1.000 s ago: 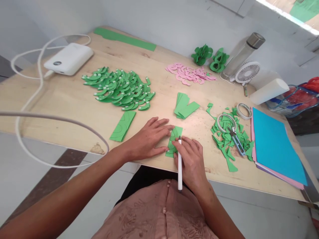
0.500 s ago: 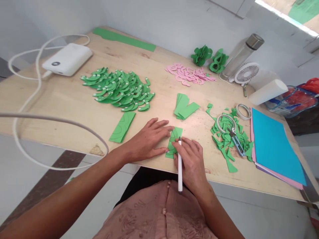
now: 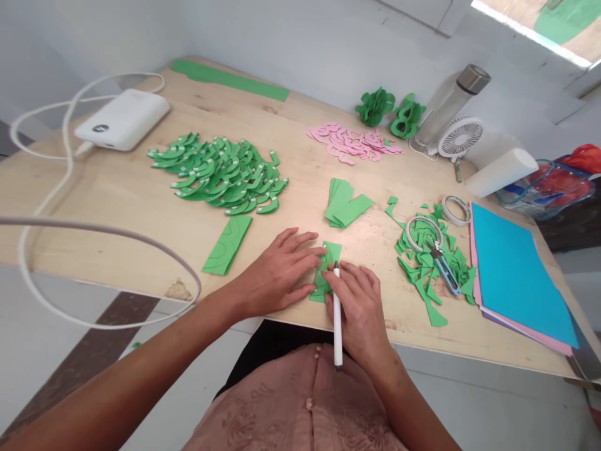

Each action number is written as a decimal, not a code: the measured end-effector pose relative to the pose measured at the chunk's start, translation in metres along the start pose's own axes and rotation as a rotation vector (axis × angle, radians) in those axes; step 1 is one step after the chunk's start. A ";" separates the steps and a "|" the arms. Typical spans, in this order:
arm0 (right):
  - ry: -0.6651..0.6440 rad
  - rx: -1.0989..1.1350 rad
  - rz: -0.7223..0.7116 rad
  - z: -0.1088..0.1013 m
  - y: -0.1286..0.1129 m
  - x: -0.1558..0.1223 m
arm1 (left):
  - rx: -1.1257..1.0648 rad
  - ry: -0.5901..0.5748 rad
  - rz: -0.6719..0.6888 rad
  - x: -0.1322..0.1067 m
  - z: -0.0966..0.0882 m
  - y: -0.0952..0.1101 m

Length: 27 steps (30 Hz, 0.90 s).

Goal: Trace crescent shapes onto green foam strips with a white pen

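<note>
At the table's near edge lies a small green paper strip (image 3: pixel 333 251) with curved lines drawn on it. My left hand (image 3: pixel 279 272) rests flat with its fingers stretched out, the fingertips on the strip's left edge. A white pen (image 3: pixel 338 335) with dark ends is held in my right hand (image 3: pixel 360 308), its shaft pointing back toward my body. The right fingertips also touch the strip and cover part of it. Left of my hands is another marked green strip (image 3: pixel 228 244). Several plain green strips (image 3: pixel 347 203) lie fanned beyond them.
Curved green pieces (image 3: pixel 220 172) form a pile at left, near a white power bank (image 3: pixel 124 119) with a looping cable. Pink cutouts (image 3: pixel 352 143) lie farther back. On the right are green scraps (image 3: pixel 422 269), a blue cutter (image 3: pixel 445 269), tape rolls (image 3: pixel 455 210) and blue sheets (image 3: pixel 521 269).
The camera view has shifted slightly. Both hands stay at the marked strip, and the pen remains in my right hand.
</note>
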State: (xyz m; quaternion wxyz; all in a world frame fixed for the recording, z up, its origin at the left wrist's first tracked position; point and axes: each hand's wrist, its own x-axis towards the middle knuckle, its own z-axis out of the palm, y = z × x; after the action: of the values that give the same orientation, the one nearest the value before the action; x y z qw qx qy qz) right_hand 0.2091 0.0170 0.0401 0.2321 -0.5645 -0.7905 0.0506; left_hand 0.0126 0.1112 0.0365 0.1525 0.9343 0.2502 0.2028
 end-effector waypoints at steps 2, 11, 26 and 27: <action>0.002 -0.002 0.000 0.000 0.000 0.000 | 0.003 -0.014 -0.006 0.001 0.000 0.002; 0.016 0.015 -0.006 0.001 0.000 0.000 | -0.032 -0.013 0.001 -0.004 0.005 -0.002; 0.123 0.718 0.435 -0.023 0.012 0.039 | -0.045 0.004 0.006 -0.004 0.007 -0.003; 0.116 0.739 0.482 -0.021 0.014 0.045 | -0.045 -0.001 0.003 -0.004 0.006 -0.002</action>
State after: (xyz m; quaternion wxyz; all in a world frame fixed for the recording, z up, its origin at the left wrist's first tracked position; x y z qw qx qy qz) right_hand 0.2185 0.0590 0.0679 0.4439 -0.6135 -0.5510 0.3506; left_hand 0.0112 0.1099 0.0287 0.1734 0.9311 0.2443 0.2083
